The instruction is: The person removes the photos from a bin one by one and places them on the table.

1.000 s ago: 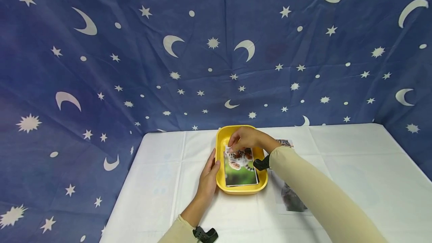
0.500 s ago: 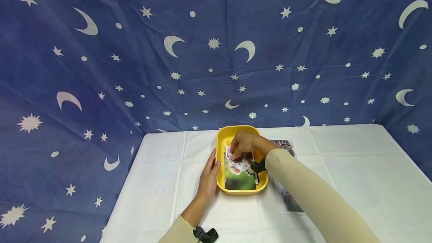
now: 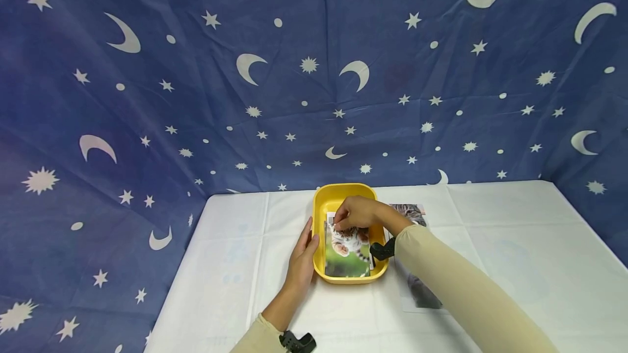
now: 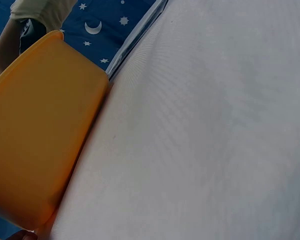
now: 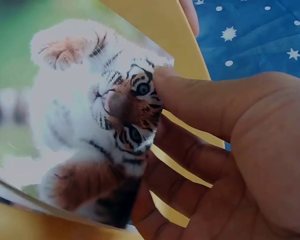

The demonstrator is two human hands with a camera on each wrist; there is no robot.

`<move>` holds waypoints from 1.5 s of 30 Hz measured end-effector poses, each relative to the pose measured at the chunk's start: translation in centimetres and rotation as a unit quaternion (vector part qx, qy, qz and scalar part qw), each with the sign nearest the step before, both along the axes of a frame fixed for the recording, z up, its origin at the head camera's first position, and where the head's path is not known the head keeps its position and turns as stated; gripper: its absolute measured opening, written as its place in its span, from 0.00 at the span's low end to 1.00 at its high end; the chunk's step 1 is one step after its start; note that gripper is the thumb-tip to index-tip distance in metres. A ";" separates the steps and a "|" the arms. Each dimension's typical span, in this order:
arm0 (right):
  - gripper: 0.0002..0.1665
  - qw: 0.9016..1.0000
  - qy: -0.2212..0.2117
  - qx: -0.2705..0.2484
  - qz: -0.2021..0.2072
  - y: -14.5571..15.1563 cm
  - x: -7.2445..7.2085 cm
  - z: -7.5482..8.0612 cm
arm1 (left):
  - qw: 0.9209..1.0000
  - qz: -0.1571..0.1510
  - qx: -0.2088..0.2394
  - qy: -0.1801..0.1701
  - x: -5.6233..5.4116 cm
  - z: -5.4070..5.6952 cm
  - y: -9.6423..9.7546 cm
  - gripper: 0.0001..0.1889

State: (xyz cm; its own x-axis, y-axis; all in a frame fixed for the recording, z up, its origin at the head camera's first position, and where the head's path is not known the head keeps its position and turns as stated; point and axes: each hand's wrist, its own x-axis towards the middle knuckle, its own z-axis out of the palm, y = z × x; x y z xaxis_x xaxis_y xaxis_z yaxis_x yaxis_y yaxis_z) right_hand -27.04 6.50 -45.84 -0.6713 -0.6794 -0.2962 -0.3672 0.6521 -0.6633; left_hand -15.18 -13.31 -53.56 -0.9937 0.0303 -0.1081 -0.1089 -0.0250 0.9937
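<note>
- Right hand (image 3: 357,212): is pinching the tiger photo (image 3: 348,263) at its far edge, thumb lying on the picture side, fingers curling behind it; grip is closing narrow on the photo.
- Tiger photo: is lying face up inside the yellow tray (image 3: 333,195), the cub's head coming nearest the right thumb, its green part pointing toward the person.
- Other cards (image 3: 331,218): are showing under the photo, edges poking out at the far left corner and along the right side; number cannot be told.
- Left hand (image 3: 301,260): is resting against the tray's left outer wall, fingers extending along it, thumb touching near the rim; holding nothing else.
- Tray: is standing on the white table (image 3: 235,287), close to the patterned cloth (image 3: 275,124) behind.
- Animal print (image 3: 424,293): is lying on the table right of the tray, partly hidden; the right sleeve (image 3: 456,277) is crossing over it, so one sheet or two cannot be told.
</note>
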 end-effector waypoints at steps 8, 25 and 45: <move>0.18 0.998 -0.059 0.000 0.020 0.7 1.5 1.3 | 1.000 0.005 -0.010 -0.003 0.1 0.2 -0.1 0.30; 0.44 0.997 -0.009 0.049 0.051 1.7 3.6 2.7 | 1.000 -0.003 0.004 -0.005 0.2 0.2 -0.2 0.31; 0.23 0.946 0.007 -0.245 -0.211 10.7 5.2 0.3 | 1.000 -0.014 -0.010 0.012 0.1 0.1 0.2 0.30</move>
